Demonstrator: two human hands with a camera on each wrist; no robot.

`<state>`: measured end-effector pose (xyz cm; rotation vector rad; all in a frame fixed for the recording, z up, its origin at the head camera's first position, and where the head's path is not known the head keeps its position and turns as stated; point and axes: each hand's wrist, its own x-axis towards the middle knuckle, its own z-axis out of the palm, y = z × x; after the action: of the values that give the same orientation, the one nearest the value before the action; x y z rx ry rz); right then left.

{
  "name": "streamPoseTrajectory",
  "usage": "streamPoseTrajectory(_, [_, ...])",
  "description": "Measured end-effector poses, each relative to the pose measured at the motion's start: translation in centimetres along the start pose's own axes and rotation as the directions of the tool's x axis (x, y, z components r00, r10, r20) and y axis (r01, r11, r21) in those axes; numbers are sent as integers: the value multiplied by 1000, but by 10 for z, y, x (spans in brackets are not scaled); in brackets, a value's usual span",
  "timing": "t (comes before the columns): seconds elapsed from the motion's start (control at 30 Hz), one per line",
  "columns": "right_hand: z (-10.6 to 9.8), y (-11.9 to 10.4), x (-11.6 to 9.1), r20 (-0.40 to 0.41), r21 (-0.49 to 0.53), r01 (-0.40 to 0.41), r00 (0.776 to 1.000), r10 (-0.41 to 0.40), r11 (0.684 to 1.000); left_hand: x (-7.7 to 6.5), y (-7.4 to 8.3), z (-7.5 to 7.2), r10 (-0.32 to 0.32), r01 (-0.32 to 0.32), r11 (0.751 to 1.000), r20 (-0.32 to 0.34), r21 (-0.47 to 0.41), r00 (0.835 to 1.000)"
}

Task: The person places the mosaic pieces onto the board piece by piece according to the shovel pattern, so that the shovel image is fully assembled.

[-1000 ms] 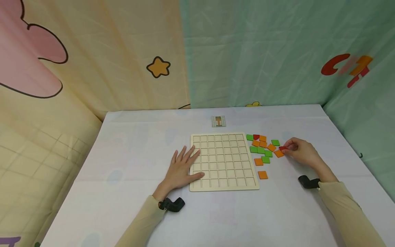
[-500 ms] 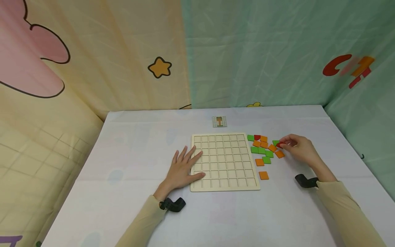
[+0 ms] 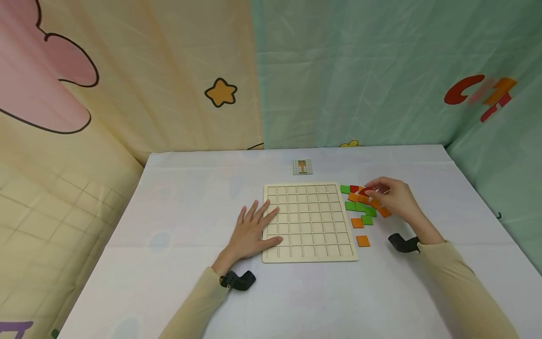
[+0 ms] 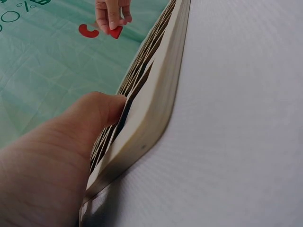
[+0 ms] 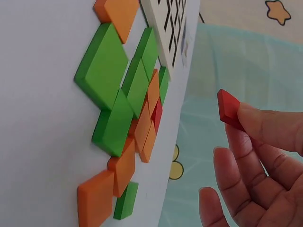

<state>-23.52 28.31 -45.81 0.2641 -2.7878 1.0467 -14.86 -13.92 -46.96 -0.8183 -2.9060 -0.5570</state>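
My right hand (image 3: 393,197) pinches a red tile (image 5: 229,107) between thumb and fingertips, raised above the tabletop over the loose tiles. In the left wrist view the same red tile (image 4: 115,32) shows below the right hand's fingers. My left hand (image 3: 250,233) lies with spread fingers across the left edge of a pale wooden grid board (image 3: 311,256), whose square cells hold no tiles. Its thumb (image 4: 109,109) presses on the board's rim. Right of the board lie several green tiles (image 5: 102,66), several orange tiles (image 5: 95,198) and one red tile (image 3: 354,189).
A small printed card (image 3: 302,167) with a grid pattern lies behind the board. The white-covered table (image 3: 178,197) runs back to printed fabric curtains (image 3: 360,70). Black wrist cameras (image 3: 238,280) sit on both wrists.
My right hand has lifted the red tile from the right end of the tile group and carried it left, toward the board. The left hand stays in place on the board.
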Motion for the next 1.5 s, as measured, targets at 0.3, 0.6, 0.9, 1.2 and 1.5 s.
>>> streamPoseTrajectory(0.3, [-9, -88, -4, 120, 158, -5, 993, -14, 987, 1, -1, 1, -7, 7, 1000, 11, 17, 1000])
streamPoseTrajectory(0.6, [17, -108, 13, 213, 213, -41, 977, -5, 976, 0, 1, -1, 0, 0, 1000, -5, 21, 1000])
streamPoseTrajectory(0.9, [41, -128, 26, 263, 247, -25, 964, -42, 969, 0, 1, 0, -15, 14, 999, 11, 32, 1000])
streamPoseTrajectory(1.2, [63, -144, 41, 243, 243, 36, 965, -96, 969, 0, 1, 0, 3, -3, 1000, -17, 10, 1000])
streamPoseTrajectory(1.5, [76, -151, 54, 271, 201, 44, 958, -98, 979, 0, 0, 0, 0, 0, 1000, -20, 0, 1000])
